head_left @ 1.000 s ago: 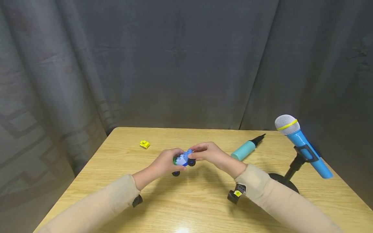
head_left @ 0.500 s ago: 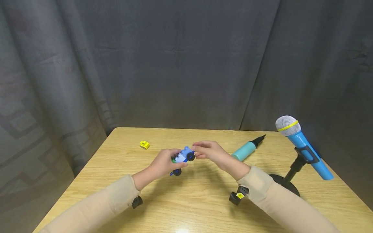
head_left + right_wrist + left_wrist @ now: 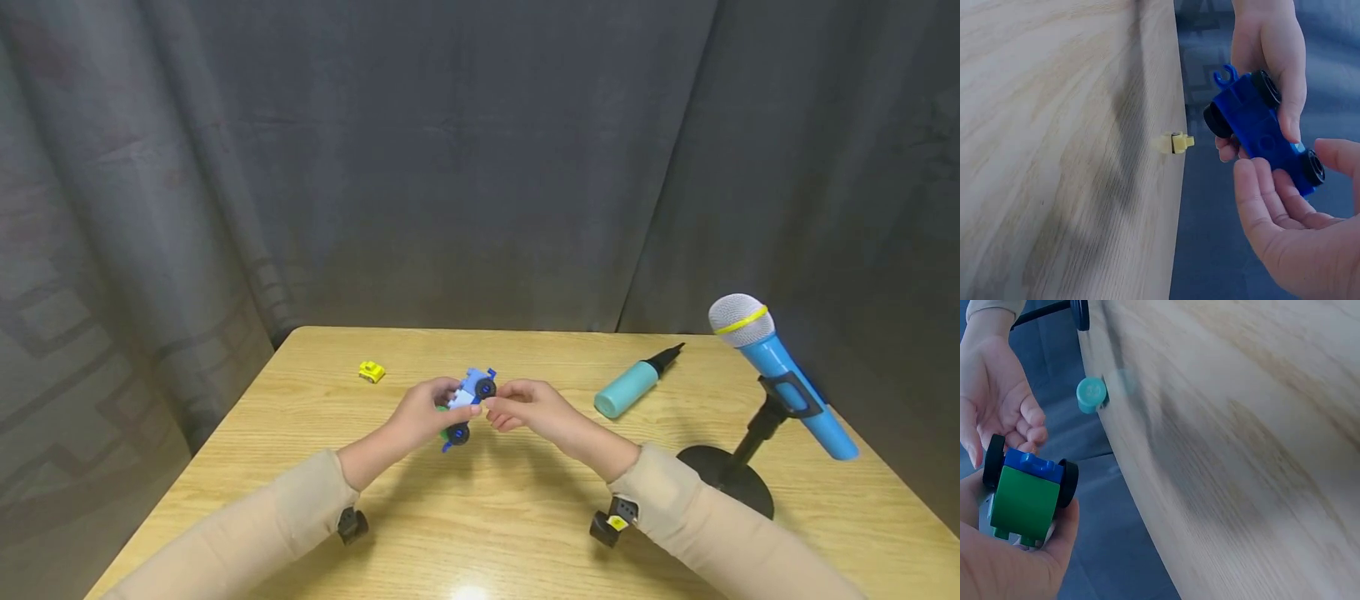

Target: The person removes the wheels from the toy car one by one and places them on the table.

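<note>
A toy brick car [image 3: 467, 390] with a blue chassis, black wheels and light blue and green bricks is gripped by my left hand [image 3: 414, 413], tilted above the table. In the left wrist view its green brick [image 3: 1025, 499] faces the camera. The right wrist view shows the blue underside [image 3: 1259, 128], with a small hook at one end. My right hand [image 3: 537, 410] is beside the car's right end, its fingers loosely bent near a wheel [image 3: 1314, 166]. Whether the fingertips touch the car is hard to tell.
A small yellow toy car [image 3: 371, 372] sits at the table's back left. At the back right lies a teal pump-like cylinder [image 3: 628, 390] with a black tip. A blue toy microphone [image 3: 783, 379] leans on a black stand [image 3: 726, 479] at the right of the wooden table [image 3: 480, 533].
My right hand has let go of the light blue brick end and dropped slightly beside the wheel. In my left hand the brick car has turned, its right end now higher.
</note>
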{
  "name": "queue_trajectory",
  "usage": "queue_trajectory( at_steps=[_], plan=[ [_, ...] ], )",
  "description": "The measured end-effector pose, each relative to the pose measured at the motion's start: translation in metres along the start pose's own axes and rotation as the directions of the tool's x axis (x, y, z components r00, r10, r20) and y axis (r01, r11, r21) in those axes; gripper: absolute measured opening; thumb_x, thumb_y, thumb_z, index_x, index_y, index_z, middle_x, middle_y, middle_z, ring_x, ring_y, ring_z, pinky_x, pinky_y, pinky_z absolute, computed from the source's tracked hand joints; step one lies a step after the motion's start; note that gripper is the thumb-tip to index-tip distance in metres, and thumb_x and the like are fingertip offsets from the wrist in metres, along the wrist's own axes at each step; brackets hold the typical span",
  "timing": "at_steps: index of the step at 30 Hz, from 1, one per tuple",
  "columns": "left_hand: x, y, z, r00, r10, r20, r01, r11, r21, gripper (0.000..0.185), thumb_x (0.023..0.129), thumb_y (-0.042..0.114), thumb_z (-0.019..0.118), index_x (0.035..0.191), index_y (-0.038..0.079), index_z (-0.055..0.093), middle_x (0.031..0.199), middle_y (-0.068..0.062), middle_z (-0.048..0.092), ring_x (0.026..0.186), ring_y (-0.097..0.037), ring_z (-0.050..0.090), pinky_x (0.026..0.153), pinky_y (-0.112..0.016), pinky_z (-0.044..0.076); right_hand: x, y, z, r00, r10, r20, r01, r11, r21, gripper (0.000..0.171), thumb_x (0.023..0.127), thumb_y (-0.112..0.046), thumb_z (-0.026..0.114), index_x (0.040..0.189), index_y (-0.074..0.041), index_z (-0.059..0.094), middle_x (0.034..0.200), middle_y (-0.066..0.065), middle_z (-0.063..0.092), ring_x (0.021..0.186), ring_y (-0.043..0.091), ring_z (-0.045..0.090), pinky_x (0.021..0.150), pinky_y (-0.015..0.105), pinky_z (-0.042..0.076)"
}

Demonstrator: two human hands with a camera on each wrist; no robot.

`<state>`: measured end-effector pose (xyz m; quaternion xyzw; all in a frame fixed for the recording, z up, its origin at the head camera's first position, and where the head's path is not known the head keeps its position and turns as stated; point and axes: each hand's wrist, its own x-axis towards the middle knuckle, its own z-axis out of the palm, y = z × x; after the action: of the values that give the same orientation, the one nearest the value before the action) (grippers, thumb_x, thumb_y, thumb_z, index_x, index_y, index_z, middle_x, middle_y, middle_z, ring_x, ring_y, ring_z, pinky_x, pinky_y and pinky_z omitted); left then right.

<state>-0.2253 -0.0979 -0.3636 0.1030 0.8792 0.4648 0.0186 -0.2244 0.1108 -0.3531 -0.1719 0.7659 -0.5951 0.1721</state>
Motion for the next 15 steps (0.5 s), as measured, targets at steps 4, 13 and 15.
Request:
queue_trajectory(
  at_steps=[4,13,15],
  plan=[
    [-0.0024,0.0027,0.0006,1.000,0.011,-0.002,-0.011,1.000,-0.003,0.048,0.085,0.028,0.075,0.121,-0.001,0.062,0.107,-0.010,0.069,0.100,-0.023,0.063,0.084,-0.037,0.055,0.0015,-0.0002,0.0029,0.999,-0.041,-0.013,0.041,0.999,0.011,0.036,0.095,-0.023,0.061,0.110,0.010,0.056,0.102,0.025,0.067,0.088,0.025,0.068,0.085,0.037,0.056],
    [-0.0042,-0.0003,0.0027,1.000,0.027,0.013,-0.027,1.000,-0.002,0.044,0.086,0.031,0.074,0.116,0.001,0.063,0.105,-0.008,0.069,0.098,-0.022,0.063,0.077,-0.032,0.056,0.0043,0.0002,0.0092,0.992,-0.103,-0.073,0.101,0.995,-0.023,0.027,0.096,-0.021,0.062,0.096,0.006,0.058,0.092,0.021,0.069,0.079,0.026,0.067,0.079,0.040,0.058],
    [-0.0042,-0.0009,0.0031,0.999,0.037,0.009,-0.037,0.999,-0.004,0.041,0.086,0.030,0.074,0.113,0.002,0.064,0.101,-0.007,0.069,0.095,-0.020,0.062,0.074,-0.030,0.055,0.0052,0.0006,0.0108,0.989,-0.116,-0.088,0.111,0.992,-0.055,0.027,0.095,-0.022,0.062,0.094,0.004,0.058,0.091,0.022,0.069,0.077,0.025,0.067,0.077,0.041,0.058]
  ],
)
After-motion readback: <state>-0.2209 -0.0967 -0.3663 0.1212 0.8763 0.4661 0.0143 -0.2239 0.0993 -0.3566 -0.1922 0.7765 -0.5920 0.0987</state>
